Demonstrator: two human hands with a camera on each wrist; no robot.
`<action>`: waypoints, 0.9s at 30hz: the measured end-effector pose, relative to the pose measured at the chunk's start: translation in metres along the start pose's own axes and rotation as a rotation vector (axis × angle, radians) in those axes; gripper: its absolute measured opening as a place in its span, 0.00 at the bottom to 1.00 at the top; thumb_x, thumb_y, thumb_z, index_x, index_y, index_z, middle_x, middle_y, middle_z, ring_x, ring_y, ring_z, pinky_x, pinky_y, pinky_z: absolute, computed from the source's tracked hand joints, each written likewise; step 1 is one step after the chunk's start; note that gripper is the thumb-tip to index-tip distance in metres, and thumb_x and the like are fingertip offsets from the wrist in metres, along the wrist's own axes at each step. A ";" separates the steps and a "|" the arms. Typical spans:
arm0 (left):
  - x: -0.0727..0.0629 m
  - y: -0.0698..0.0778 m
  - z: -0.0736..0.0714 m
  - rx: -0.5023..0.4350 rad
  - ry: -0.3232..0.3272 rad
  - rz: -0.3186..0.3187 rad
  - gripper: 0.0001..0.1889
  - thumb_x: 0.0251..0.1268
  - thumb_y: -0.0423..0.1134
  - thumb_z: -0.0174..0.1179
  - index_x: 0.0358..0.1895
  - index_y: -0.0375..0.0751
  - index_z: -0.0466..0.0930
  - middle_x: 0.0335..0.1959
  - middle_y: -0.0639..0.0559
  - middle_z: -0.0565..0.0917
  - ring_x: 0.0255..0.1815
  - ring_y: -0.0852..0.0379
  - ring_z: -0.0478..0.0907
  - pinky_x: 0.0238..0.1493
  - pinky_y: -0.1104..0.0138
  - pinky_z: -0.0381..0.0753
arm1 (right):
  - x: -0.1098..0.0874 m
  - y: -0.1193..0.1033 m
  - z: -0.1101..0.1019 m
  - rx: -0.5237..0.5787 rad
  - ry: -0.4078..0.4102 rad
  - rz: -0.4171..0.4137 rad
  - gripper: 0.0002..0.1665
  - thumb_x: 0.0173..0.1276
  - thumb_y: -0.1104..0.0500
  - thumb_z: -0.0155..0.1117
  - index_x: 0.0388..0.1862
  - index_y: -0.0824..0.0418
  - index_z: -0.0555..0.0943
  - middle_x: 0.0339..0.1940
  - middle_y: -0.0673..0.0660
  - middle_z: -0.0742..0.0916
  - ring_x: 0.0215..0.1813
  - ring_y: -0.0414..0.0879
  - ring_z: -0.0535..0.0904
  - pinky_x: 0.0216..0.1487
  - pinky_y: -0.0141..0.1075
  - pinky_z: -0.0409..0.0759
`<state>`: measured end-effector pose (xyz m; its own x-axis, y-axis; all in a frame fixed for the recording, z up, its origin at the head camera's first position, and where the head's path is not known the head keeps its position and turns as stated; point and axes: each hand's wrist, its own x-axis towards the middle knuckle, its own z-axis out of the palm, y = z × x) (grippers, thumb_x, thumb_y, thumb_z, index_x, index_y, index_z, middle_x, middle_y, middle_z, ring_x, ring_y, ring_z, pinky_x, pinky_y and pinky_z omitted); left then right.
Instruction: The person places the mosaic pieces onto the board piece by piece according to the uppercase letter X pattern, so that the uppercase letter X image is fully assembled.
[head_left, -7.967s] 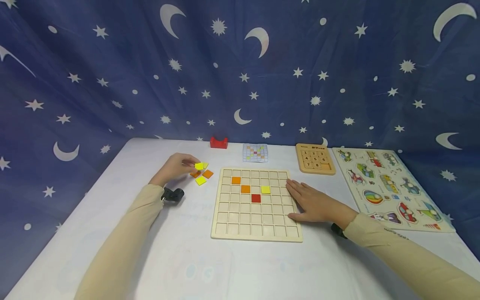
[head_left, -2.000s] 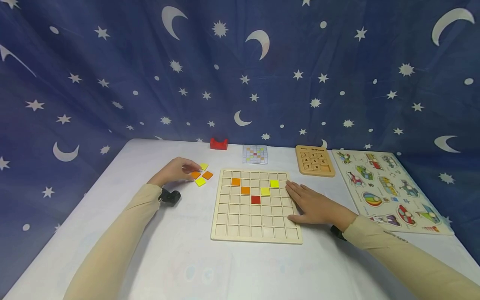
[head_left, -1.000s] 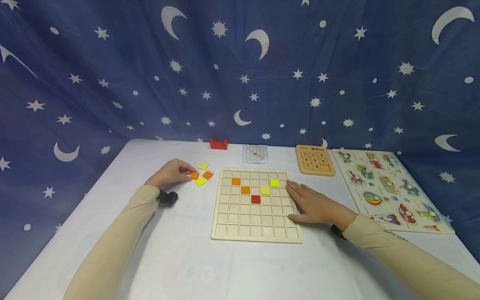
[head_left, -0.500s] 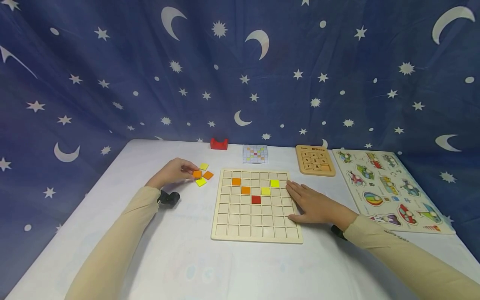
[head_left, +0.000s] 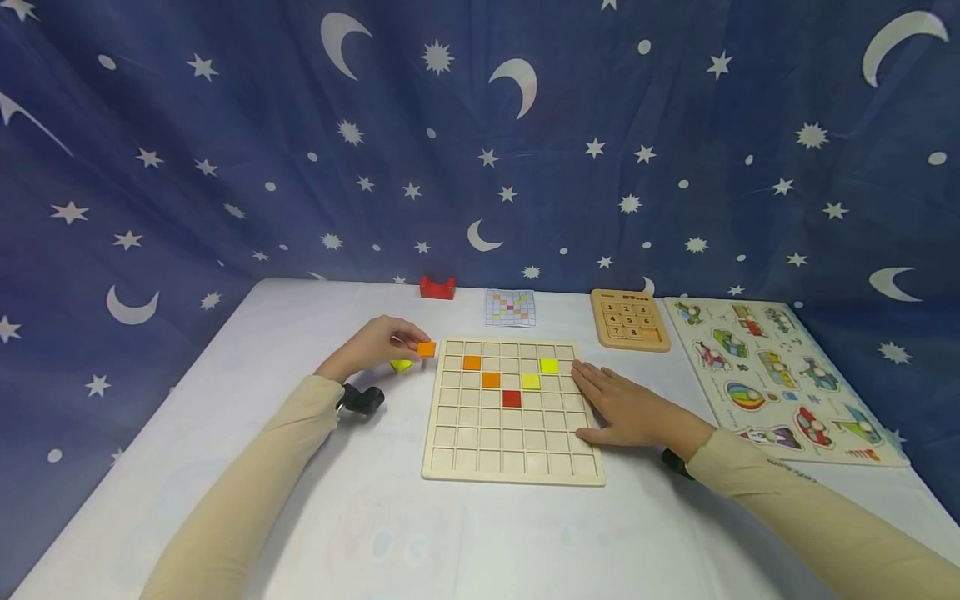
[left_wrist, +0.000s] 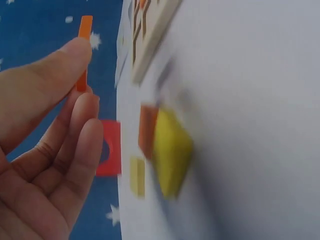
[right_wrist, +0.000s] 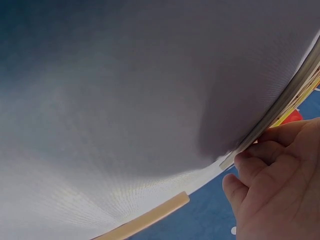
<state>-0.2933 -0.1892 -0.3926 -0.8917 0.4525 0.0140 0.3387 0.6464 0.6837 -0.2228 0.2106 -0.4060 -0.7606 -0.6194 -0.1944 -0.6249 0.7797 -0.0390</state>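
Note:
My left hand [head_left: 378, 343] pinches an orange square tile [head_left: 426, 350] between thumb and fingers, just off the left edge of the wooden grid board [head_left: 480, 458]. The left wrist view shows that tile [left_wrist: 85, 30] edge-on, raised above the table. Under the hand lies a yellow tile [head_left: 401, 365]; the left wrist view also has a loose orange tile [left_wrist: 147, 131] and a paler yellow one [left_wrist: 137, 176]. On the board sit orange tiles [head_left: 472, 363], yellow tiles [head_left: 531, 382] and a red tile [head_left: 512, 398]. My right hand [head_left: 630, 408] rests with straight fingers on the board's right edge.
Behind the board lie a printed pattern card [head_left: 511, 308] and a red notched block [head_left: 437, 288]. A wooden number puzzle [head_left: 631, 320] and a large picture puzzle board [head_left: 787, 383] are on the right. A starry blue curtain [head_left: 480, 150] hangs behind the table.
A second yellow tile has come onto the board since the oldest frame. My left hand picked an orange tile from the loose ones and moved right with it. The right hand stayed put.

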 end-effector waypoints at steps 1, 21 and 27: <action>0.001 0.003 0.002 -0.008 -0.004 -0.001 0.16 0.53 0.32 0.68 0.47 0.38 0.83 0.45 0.43 0.85 0.39 0.55 0.79 0.45 0.64 0.80 | 0.000 0.000 0.000 0.006 0.004 -0.004 0.56 0.63 0.30 0.49 0.74 0.69 0.50 0.76 0.66 0.55 0.76 0.58 0.51 0.74 0.51 0.55; 0.013 0.064 0.054 -0.062 -0.111 0.157 0.15 0.52 0.34 0.69 0.45 0.39 0.84 0.39 0.48 0.84 0.36 0.61 0.77 0.44 0.71 0.80 | 0.000 0.001 0.001 0.019 -0.002 0.004 0.56 0.63 0.31 0.50 0.74 0.68 0.49 0.77 0.64 0.54 0.77 0.57 0.50 0.75 0.51 0.54; 0.017 0.079 0.070 -0.069 -0.170 0.177 0.14 0.52 0.35 0.69 0.45 0.40 0.84 0.41 0.49 0.84 0.36 0.62 0.78 0.43 0.74 0.80 | 0.000 0.001 0.001 0.020 -0.007 0.011 0.56 0.63 0.30 0.50 0.74 0.68 0.49 0.77 0.64 0.55 0.77 0.57 0.50 0.75 0.51 0.54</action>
<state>-0.2603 -0.0875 -0.3892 -0.7548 0.6557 0.0190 0.4585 0.5067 0.7301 -0.2236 0.2110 -0.4069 -0.7659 -0.6105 -0.2017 -0.6132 0.7879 -0.0564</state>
